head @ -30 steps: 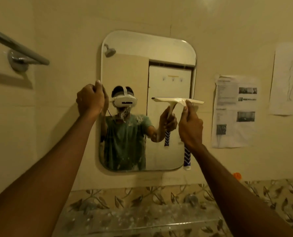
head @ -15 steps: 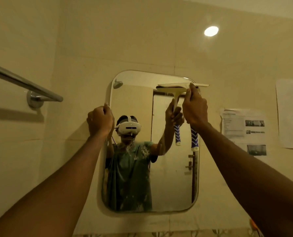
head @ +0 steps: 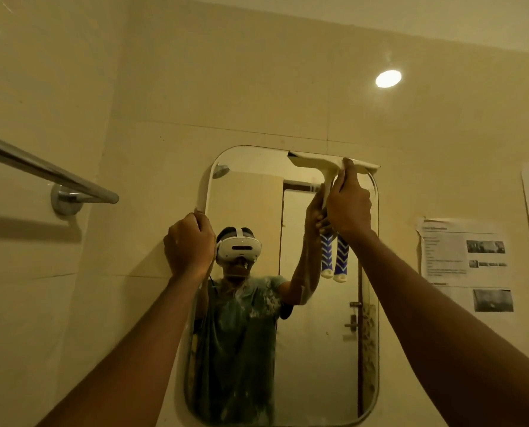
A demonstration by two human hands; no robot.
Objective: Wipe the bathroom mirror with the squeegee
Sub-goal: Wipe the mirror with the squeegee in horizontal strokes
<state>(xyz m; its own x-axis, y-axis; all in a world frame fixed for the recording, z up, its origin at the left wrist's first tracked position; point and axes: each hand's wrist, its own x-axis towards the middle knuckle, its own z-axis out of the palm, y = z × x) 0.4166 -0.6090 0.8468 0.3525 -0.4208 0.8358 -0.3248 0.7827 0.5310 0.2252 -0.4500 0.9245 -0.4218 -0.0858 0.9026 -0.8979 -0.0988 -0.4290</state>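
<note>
Our right hand (head: 348, 211) is clenched around the neck of the squeegee (head: 315, 163), with the index finger stretched up onto the back of the blade. The blue and white striped handle hangs out below the fist. The pale blade lies level along the top edge of the mirror (head: 318, 349), at its upper right corner, and its right tip reaches just past the rounded corner. Our left hand (head: 189, 245) grips the mirror's left edge about a third of the way down, fingers curled round the rim, bracing it.

The step in hand, as we judge it, is a downward pull from the top. To do it well, we press the whole blade evenly onto the glass, tilt the handle slightly away from the wall, and draw straight down in one unbroken stroke. The left hand holds firm so that the mirror does not rock. A speckled patch low along the right edge looks like residue and may need a second pass.

A metal towel rail (head: 41, 167) juts from the wall at far left. Printed sheets (head: 466, 257) are stuck to the wall on the right.
</note>
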